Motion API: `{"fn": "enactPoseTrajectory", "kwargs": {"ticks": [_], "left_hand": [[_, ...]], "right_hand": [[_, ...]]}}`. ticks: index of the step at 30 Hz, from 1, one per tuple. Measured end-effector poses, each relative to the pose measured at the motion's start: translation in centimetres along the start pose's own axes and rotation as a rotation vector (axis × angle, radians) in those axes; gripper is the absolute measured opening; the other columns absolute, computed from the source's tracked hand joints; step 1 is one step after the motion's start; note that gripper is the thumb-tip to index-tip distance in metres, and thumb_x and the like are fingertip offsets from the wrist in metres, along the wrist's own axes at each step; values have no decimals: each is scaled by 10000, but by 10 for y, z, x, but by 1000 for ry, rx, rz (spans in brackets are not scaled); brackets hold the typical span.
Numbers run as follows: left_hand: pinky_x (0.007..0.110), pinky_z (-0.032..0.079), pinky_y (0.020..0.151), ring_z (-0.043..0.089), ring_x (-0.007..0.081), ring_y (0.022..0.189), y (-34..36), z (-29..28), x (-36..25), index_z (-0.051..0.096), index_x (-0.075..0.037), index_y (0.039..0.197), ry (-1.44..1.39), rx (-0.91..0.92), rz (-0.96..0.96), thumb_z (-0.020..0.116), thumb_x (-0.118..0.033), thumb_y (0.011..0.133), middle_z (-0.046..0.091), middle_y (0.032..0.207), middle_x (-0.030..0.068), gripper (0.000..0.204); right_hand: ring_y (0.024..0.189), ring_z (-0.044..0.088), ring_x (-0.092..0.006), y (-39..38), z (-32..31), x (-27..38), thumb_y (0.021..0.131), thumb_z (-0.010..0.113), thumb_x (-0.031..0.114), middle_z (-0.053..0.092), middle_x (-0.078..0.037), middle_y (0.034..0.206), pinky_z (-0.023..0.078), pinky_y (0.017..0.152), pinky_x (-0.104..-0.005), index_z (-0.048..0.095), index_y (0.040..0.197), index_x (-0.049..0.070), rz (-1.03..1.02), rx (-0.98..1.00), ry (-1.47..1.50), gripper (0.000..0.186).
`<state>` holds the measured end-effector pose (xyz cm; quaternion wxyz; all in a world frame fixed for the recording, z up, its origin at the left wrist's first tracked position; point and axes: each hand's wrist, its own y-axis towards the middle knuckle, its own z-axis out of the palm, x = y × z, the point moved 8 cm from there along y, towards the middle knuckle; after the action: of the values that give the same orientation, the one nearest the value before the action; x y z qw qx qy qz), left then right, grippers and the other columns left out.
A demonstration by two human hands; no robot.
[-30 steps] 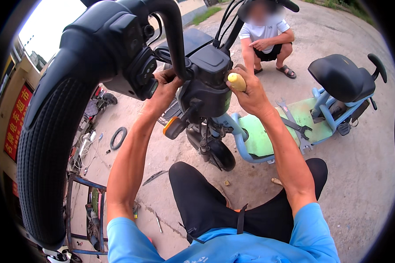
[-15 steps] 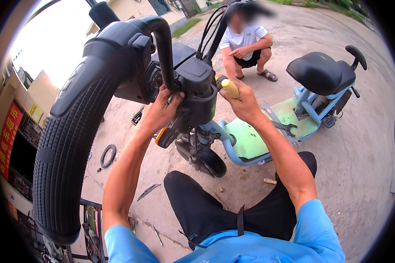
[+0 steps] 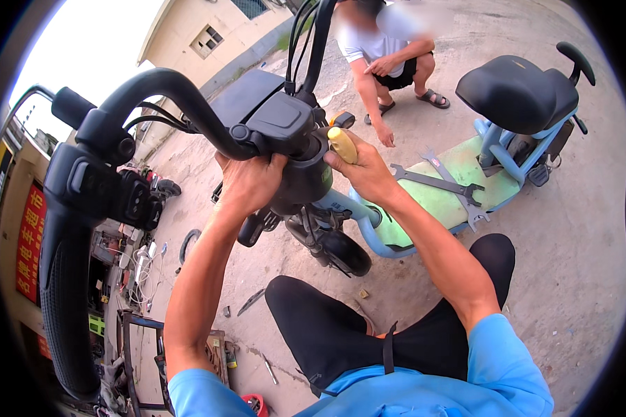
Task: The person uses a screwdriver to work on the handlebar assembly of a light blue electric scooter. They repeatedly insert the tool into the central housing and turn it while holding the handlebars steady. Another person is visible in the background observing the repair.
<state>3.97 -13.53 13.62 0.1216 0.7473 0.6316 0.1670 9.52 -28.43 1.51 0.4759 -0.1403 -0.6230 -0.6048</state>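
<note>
An electric scooter stands before me, its black handlebar (image 3: 170, 87) running to a ribbed grip at the left. My left hand (image 3: 250, 184) is closed around the black front housing (image 3: 302, 182) just under the handlebar clamp; its fingertips are hidden behind. On the other side of that housing, my right hand (image 3: 368, 170) is closed on a yellow-handled tool (image 3: 342, 145). The handle points up toward me, and the tool's working end is hidden. Below the housing is the small front wheel (image 3: 346, 254).
Flat open-end wrenches (image 3: 439, 182) lie crossed on the green footboard (image 3: 424, 226), ahead of the black seat (image 3: 511, 105). Another person (image 3: 389, 66) squats beyond the scooter, one hand hanging low. A dark metal frame (image 3: 126, 361) and a red container (image 3: 255, 404) are at lower left.
The handlebar's left grip has swung away from me and appears smaller. Both hands keep their holds. The squatting person's lowered hand now shows beside the footboard.
</note>
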Motion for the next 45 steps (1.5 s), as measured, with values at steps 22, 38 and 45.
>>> {"fn": "enactPoseTrajectory", "kwargs": {"ticks": [22, 38, 45], "left_hand": [[523, 341, 1122, 527, 407, 1321, -14, 33, 45, 640, -41, 1322, 8, 0, 83, 458, 111, 793, 624, 1348, 221, 580], [364, 385, 1121, 553, 230, 1291, -13, 21, 25, 583, 19, 1393, -570, 72, -229, 507, -267, 1060, 626, 1363, 164, 446], [363, 396, 1117, 560, 212, 1277, -10, 22, 9, 586, 17, 1389, -713, 39, -280, 530, -201, 1052, 635, 1354, 142, 405]], "right_hand": [[931, 579, -75, 4, 11, -25, 870, 843, 155, 667, 3, 1028, 510, 844, -264, 636, 1286, -7, 65, 6, 430, 492], [1002, 676, -283, 5, -7, 12, 806, 861, 182, 686, -124, 1111, 533, 927, -378, 677, 1269, 66, -162, -55, 18, 511], [986, 638, -267, 0, -11, 31, 789, 844, 140, 603, -109, 1037, 536, 865, -363, 700, 1297, 138, -331, -69, -269, 528]]}}
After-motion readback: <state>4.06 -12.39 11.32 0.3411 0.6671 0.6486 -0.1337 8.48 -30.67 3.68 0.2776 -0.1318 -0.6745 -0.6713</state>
